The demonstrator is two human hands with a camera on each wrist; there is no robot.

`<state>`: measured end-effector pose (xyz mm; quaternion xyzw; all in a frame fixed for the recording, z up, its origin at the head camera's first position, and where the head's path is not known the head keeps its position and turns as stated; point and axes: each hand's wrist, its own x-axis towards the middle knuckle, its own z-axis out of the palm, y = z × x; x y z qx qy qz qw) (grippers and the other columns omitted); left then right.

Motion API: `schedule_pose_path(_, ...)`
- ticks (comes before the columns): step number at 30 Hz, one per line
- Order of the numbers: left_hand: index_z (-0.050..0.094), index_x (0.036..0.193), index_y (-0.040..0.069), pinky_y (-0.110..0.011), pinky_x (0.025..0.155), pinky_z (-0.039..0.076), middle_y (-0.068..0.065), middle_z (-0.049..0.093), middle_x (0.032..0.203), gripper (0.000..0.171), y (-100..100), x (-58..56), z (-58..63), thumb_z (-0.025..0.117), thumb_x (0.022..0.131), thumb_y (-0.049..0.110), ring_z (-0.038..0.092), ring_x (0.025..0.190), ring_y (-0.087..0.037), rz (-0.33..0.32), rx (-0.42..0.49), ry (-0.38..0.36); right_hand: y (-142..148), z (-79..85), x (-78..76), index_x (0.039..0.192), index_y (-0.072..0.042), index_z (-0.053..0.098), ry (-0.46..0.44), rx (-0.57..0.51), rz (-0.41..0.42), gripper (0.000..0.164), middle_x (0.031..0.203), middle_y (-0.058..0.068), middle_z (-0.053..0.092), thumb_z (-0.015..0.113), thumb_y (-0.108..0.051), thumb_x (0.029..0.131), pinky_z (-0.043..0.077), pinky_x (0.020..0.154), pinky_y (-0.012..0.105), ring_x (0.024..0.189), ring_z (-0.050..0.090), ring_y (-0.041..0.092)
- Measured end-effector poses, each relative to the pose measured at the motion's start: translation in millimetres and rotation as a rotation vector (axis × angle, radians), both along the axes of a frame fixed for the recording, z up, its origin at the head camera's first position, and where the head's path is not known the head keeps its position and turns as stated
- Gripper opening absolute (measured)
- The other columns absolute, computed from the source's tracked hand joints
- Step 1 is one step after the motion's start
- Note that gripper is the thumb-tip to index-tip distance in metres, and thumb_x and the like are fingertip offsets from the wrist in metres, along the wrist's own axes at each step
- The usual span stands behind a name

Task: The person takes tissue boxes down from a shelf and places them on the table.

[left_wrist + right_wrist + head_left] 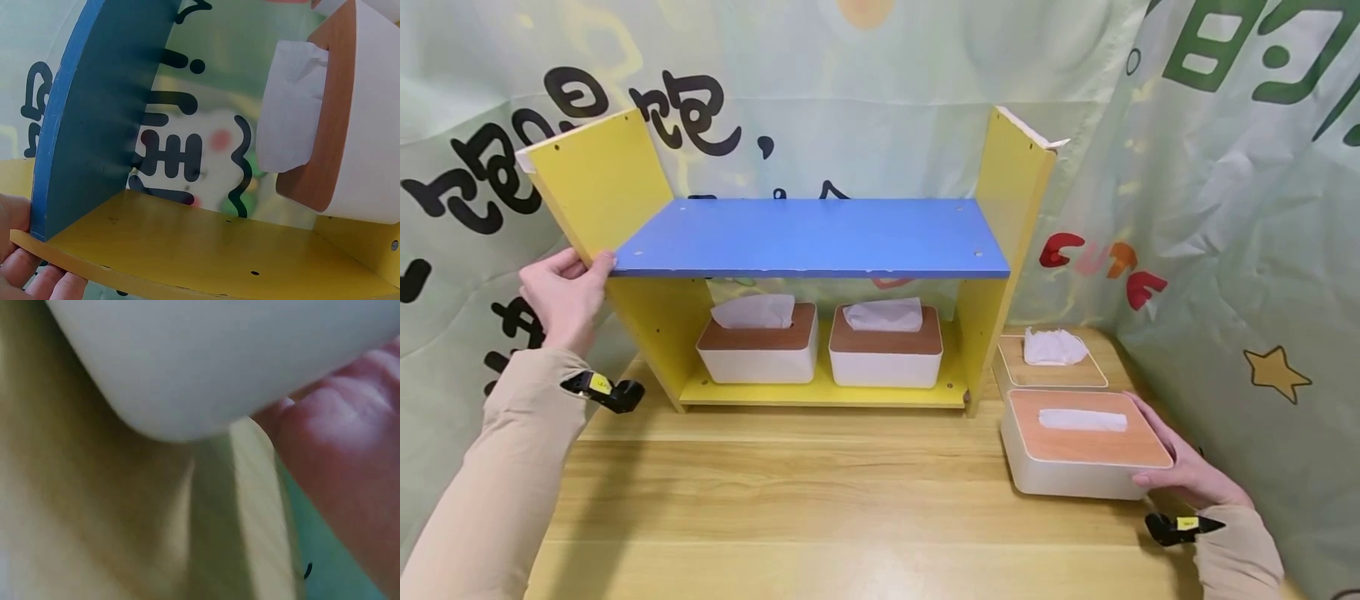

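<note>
A small shelf unit with yellow side panels [598,179] and a blue board [820,237] stands on the table. My left hand [567,296] grips the front edge of its left side panel, thumb by the blue board's corner and fingers round the outside [47,281]. At the right, my right hand [1191,467] holds a white tissue box [1078,479] with a wood-coloured lid by its right end, thumb on the front. In the right wrist view that box's white wall [206,362] fills the top.
Two tissue boxes [758,365] [886,369] sit on the shelf's yellow bottom board [820,397]. Another tissue box [1093,371] stands behind the held one, right of the shelf. A printed cloth [1225,275] hangs behind and along the sides of the wooden table [760,500].
</note>
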<state>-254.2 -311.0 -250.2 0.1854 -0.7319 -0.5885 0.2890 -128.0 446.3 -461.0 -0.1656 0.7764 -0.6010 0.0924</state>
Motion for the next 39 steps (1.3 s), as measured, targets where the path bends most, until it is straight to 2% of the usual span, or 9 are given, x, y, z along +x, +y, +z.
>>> schedule_pose_path(7,0.067,0.131,0.008,-0.003,0.059,0.047,0.034,0.059,0.057,0.047,1,-0.5,0.6,0.076,0.086,0.021,0.06,0.062,0.014,-0.003,0.008,0.005,7,-5.5,1.7,0.162,-0.024,-0.008,0.02,-0.041,0.028,0.113,0.154,-0.03,0.017,0.061,0.013,0.081,0.044,0.09,0.014,0.122,0.041,-0.011)
schedule_pose_path(12,0.066,0.131,0.008,-0.003,0.06,0.047,0.034,0.059,0.057,0.047,1,0.7,1.0,0.076,0.087,0.021,0.06,0.063,0.014,-0.004,0.013,-0.003,12,-11.4,-1.2,0.16,-0.016,-0.017,0.048,-0.224,0.149,0.103,0.163,-0.023,0.003,0.05,0.018,0.09,0.047,0.099,0.014,0.135,0.033,-0.012)
schedule_pose_path(15,0.066,0.131,0.009,-0.003,0.059,0.047,0.034,0.059,0.057,0.047,1,1.7,2.0,0.075,0.087,0.021,0.06,0.063,0.014,-0.003,0.008,-0.01,10,-9.6,-3.2,0.161,-0.014,-0.015,0.069,-0.326,0.187,0.089,0.165,-0.02,0.007,0.038,0.018,0.096,0.045,0.103,0.013,0.141,0.028,-0.012)
schedule_pose_path(17,0.066,0.132,0.008,-0.003,0.059,0.047,0.034,0.059,0.057,0.048,0,2.4,2.7,0.075,0.087,0.021,0.06,0.063,0.014,-0.002,0.006,-0.01,6,-4.8,-5.5,0.163,-0.017,-0.003,0.076,-0.338,0.12,0.079,0.162,-0.019,0.019,0.036,0.013,0.1,0.046,0.102,0.013,0.14,0.034,-0.011)
schedule_pose_path(22,0.065,0.132,0.008,-0.003,0.06,0.048,0.033,0.06,0.058,0.048,-1,3.7,2.3,0.076,0.087,0.019,0.061,0.065,0.013,-0.007,0.036,0.005,-8,14.1,-11.5,0.153,-0.023,0.035,0.036,-0.214,-0.208,0.054,0.14,-0.021,0.046,0.045,-0.001,0.104,0.05,0.091,0.008,0.119,0.053,-0.013)
schedule_pose_path(26,0.066,0.132,0.008,-0.003,0.06,0.048,0.032,0.061,0.058,0.048,-1,4.4,1.6,0.076,0.086,0.018,0.061,0.064,0.012,-0.009,0.063,0.009,-16,21.6,-15.6,0.155,-0.022,0.035,-0.018,0.033,-0.366,0.052,0.131,-0.028,0.043,0.051,-0.018,0.105,0.047,0.085,0.002,0.106,0.051,-0.017)
schedule_pose_path(28,0.066,0.132,0.008,-0.003,0.06,0.047,0.032,0.061,0.058,0.048,-1,4.1,1.7,0.076,0.086,0.018,0.061,0.064,0.013,-0.008,0.059,0.006,-19,20.1,-16.3,0.157,-0.021,0.033,-0.027,0.08,-0.397,0.056,0.132,-0.028,0.042,0.053,-0.022,0.105,0.046,0.083,0.002,0.104,0.049,-0.018)
schedule_pose_path(34,0.066,0.131,0.009,-0.003,0.059,0.047,0.032,0.06,0.057,0.047,1,1.8,1.4,0.076,0.086,0.019,0.06,0.063,0.014,-0.008,0.034,0.002,-27,11.0,-12.8,0.155,-0.017,0.039,-0.005,-0.139,-0.461,0.057,0.124,-0.029,0.054,0.058,-0.013,0.102,0.045,0.082,0.003,0.104,0.053,-0.016)
schedule_pose_path(39,0.066,0.132,0.009,-0.003,0.059,0.047,0.033,0.06,0.057,0.047,2,1.5,1.0,0.076,0.086,0.02,0.06,0.063,0.014,-0.009,0.035,-0.003,-31,8.4,-10.3,0.153,-0.016,0.043,0.023,-0.218,-0.484,0.056,0.122,-0.03,0.058,0.059,-0.01,0.1,0.044,0.084,0.002,0.106,0.053,-0.015)
